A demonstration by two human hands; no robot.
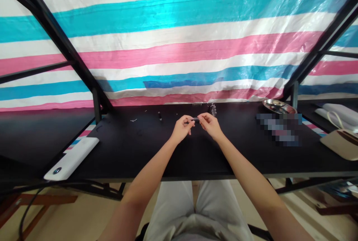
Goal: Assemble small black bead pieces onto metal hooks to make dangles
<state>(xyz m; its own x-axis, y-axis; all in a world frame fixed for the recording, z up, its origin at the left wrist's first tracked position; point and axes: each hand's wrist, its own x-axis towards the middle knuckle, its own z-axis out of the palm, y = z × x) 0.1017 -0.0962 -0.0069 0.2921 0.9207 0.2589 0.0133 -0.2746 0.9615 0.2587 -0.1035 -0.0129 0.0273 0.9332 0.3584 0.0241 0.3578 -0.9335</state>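
Observation:
Over the black table (125, 159), both hands pinch a short, thin, dark pen-like rod (196, 119) held roughly level between them. My left hand (181, 127) is closed on its left end, while the fingertips of my right hand (209, 123) grip the right end. Fingers cover much of the rod, so its exact kind cannot be made out. Just behind my right hand stands a small cluster of greyish pieces (214, 110). To the left of my hands lies a short dark cylinder (160, 116) with a pale end.
Tiny parts in a row (197, 104) lie at the back edge. Thin white scraps (133, 120) are on the left. A white oblong device (72, 159) sits at the left edge. At right are a shiny metal dish (279, 105), a blurred-out item (279, 129) and a beige pouch (339, 144).

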